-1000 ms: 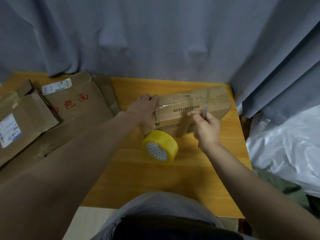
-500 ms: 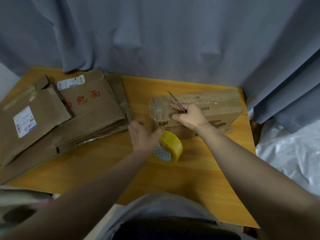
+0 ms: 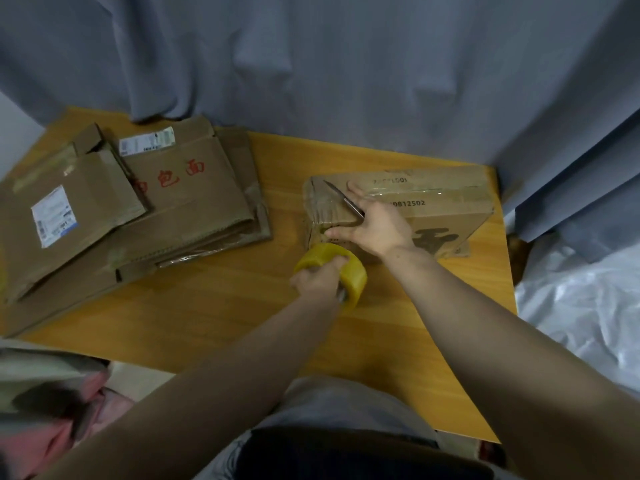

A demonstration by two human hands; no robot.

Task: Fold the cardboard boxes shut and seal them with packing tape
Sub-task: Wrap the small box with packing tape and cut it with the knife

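Looking down from head height over a wooden table (image 3: 242, 306) backed by a grey curtain (image 3: 311, 64). Reaching forward with both bare forearms from the near edge.

Gripping a yellow tape roll (image 3: 351, 268) with the left hand (image 3: 317, 278), fingers curled over the roll's far rim, knuckles up. Holding it just near of the near left corner of the closed cardboard box (image 3: 433, 202), on the right half of the table.

Pressing on the left end of the box top with the right hand (image 3: 375, 226), fingers spread, thumb stretched left along the near edge. Pinching a thin metal blade (image 3: 341, 197) between those fingers, tip aimed far-left over glossy clear tape (image 3: 320, 207) wrapped across that end.

Hard to tell whether a strip runs from roll to box. Impossible to say knife or scissors, with the blade's handle buried in the hand. Reading only "0812502" of the printed number, with the start covered by the right hand.

To the left, well apart from the box, flattened cartons (image 3: 173, 209) in a loose pile. At far right, a white plastic sheet (image 3: 581, 306), cut off. At near left, a blurred cloth (image 3: 52, 410).
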